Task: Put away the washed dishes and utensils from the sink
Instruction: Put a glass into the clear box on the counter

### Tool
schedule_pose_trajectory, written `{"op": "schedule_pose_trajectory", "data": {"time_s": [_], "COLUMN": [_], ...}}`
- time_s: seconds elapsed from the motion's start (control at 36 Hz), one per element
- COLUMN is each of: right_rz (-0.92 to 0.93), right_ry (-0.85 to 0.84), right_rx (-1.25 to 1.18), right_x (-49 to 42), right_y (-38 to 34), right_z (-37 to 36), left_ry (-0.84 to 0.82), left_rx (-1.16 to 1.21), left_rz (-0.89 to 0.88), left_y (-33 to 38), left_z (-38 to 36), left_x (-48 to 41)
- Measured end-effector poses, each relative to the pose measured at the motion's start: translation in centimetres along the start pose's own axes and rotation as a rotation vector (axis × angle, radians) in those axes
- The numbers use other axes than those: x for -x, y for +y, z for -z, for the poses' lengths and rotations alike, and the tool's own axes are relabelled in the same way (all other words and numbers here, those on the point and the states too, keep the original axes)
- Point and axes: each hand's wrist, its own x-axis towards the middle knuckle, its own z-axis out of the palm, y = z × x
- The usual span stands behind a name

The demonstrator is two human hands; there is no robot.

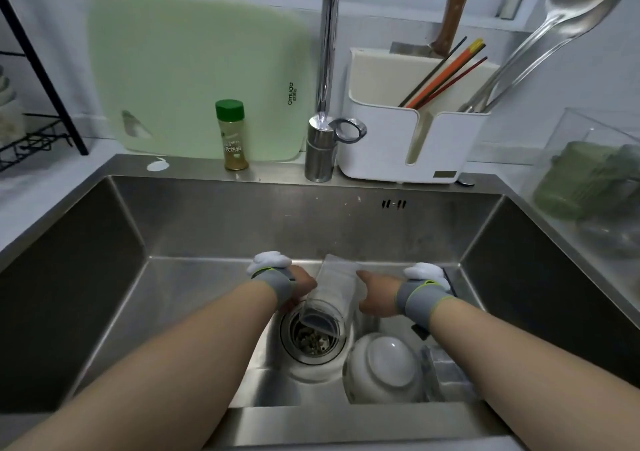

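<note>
Your left hand (300,286) and right hand (375,294) are both down in the steel sink (221,222), one on each side of a clear container (329,298) that lies tilted with its open mouth toward you, above the drain (313,341). Your left hand presses the container's left wall; its fingers are hidden behind the container, so you cannot tell how far they close. Your right hand touches the right wall with the thumb laid along it; whether it clamps is unclear. A white bowl (384,367) sits upside down near the right front corner, just right of the drain, with a second clear container (446,371) beside it under your right forearm. The left half of the sink floor is open. On the far rim stand a spice jar (232,135), the tap (323,104) and a white utensil holder (398,139) with chopsticks (446,73) and a ladle (540,42). A green cutting board (194,69) leans against the far wall.
</note>
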Motion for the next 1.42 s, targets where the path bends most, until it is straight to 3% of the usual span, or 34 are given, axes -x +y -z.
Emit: {"op": "schedule_pose_trajectory", "data": {"time_s": [0.19,0.33,0.44,0.64,0.81,0.92,0.97,1.08,1.14,1.19,1.28,1.31,1.42], "right_rz": [-0.022,-0.026,-0.057,-0.117,0.011,0.106,0.102,0.046,0.036,0.051,0.078,0.087,0.104], "right_ry": [-0.067,-0.017,0.038,-0.022,-0.153,-0.111,-0.1,-0.035,-0.054,-0.087,-0.136,-0.155,-0.18], "right_rx": [-0.413,-0.637,-0.854,-1.161,-1.354,-1.439,-1.434,-1.429,-1.434,-1.442,-1.434,-1.435,-1.415], "right_x": [-0.8,-0.8,-0.7,0.0,1.5,1.5,1.9,2.7,3.3,3.9,5.1,5.3,6.0], "right_y": [-0.6,-0.3,-0.2,0.2,0.7,2.2,2.9,4.8,5.8,6.7,7.6,8.0,10.3], "right_z": [-1.0,-0.6,0.1,1.3,2.5,3.3,3.6,4.4,4.8,5.3,6.1,6.3,6.7], "left_ry": [-0.035,-0.019,0.037,0.04,0.037,-0.129,-0.04,0.512,0.604,0.389,-0.212,-0.323,-0.471], "left_rx": [0.098,0.24,0.255,0.377,0.333,0.548,0.539,0.384,0.316,0.399,0.847,0.924,0.991], "left_rz": [0.013,-0.039,-0.145,-0.386,-0.581,-0.59,-0.599,-0.648,-0.61,-0.507,-0.358,-0.335,-0.365], "left_y": [0.9,1.6,2.3,4.0,6.0,6.4,6.4,6.5,6.8,7.3,8.1,8.3,9.0], "left_z": [-1.0,-1.1,-0.7,0.2,-0.7,-0.1,0.4,1.3,1.5,1.5,0.6,0.3,-0.9], "left_x": [-0.4,0.3,0.6,3.8,6.7,7.6,7.7,8.8,9.0,8.8,9.8,10.0,10.0]}}
